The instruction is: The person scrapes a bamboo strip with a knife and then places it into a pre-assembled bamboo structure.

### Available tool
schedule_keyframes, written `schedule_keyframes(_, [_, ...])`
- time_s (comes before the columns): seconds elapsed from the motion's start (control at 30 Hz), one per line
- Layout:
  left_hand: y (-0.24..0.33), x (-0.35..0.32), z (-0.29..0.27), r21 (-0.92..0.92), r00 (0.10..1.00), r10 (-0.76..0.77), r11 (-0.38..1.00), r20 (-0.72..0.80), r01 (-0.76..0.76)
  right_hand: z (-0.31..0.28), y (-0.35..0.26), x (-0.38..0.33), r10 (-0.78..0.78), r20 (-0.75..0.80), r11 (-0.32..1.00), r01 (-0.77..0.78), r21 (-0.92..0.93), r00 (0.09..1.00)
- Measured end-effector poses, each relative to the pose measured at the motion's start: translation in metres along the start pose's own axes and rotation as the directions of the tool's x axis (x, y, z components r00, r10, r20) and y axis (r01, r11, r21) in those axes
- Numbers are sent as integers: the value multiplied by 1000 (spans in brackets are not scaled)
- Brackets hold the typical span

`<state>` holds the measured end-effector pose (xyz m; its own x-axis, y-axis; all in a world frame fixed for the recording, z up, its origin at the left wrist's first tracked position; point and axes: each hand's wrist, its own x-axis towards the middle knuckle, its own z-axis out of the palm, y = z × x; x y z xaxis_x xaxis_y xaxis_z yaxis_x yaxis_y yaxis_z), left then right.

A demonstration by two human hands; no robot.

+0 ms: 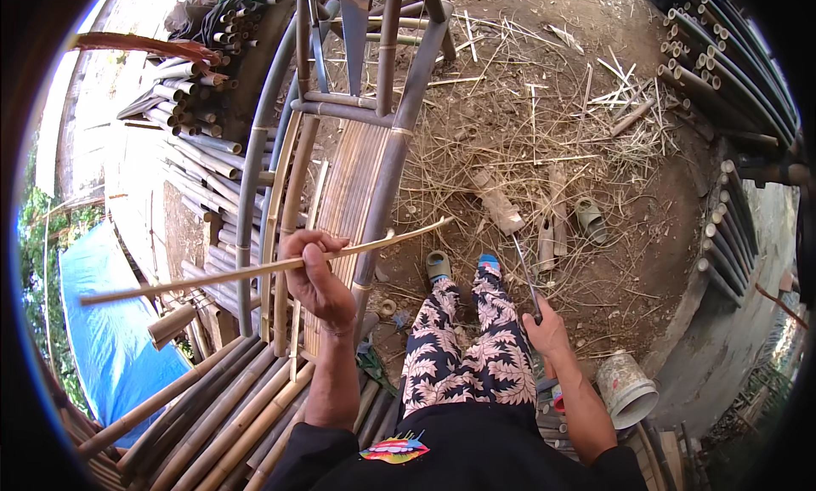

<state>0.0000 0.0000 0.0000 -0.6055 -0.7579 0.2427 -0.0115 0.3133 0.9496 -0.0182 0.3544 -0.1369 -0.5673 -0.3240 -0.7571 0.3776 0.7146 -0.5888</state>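
My left hand (pixel 323 285) is closed around a thin bamboo strip (pixel 204 278), raised over the side of a bamboo bench (pixel 355 176). The strip runs across my front, with its right end slightly curved upward. Low beside my right leg, my right hand (pixel 548 333) grips the dark handle of a long knife (pixel 526 268). Its narrow blade points forward, and the tip reaches the near end of a short wooden block (pixel 497 200) on the ground. Whether the tip touches the block I cannot tell. A handsaw (pixel 354 45) is at the bench's far end.
Bamboo poles are piled at left (pixel 204 172), below the bench (pixel 229 406) and at far right (pixel 722 66). Shavings (pixel 544 108) litter the dirt floor. A dirty white bucket (pixel 625 385) stands right of me. A loose clog (pixel 589 219) lies ahead; a blue tarp (pixel 110 312) is far left.
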Motion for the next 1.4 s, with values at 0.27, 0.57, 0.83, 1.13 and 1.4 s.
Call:
schedule_keyframes(0.27, [-5,1,37,-316,959,270,906,-81,-282,30,-101,38,-479,34,860,477,-182,877])
schedule_keyframes(0.57, [-27,-8,57,-275,942,291,904,-165,-327,86,-154,91,-666,54,707,652,-273,744])
schedule_keyframes(0.83, [-26,-17,70,-275,940,320,899,-120,-341,72,-156,94,-490,94,829,497,-257,866])
schedule_keyframes(1.13, [-20,-11,87,-329,947,301,887,-116,-323,78,-130,143,-572,43,763,551,-340,819])
schedule_keyframes(1.4, [-33,13,86,-329,948,318,893,-21,-307,74,-93,173,-711,-159,699,663,-267,685])
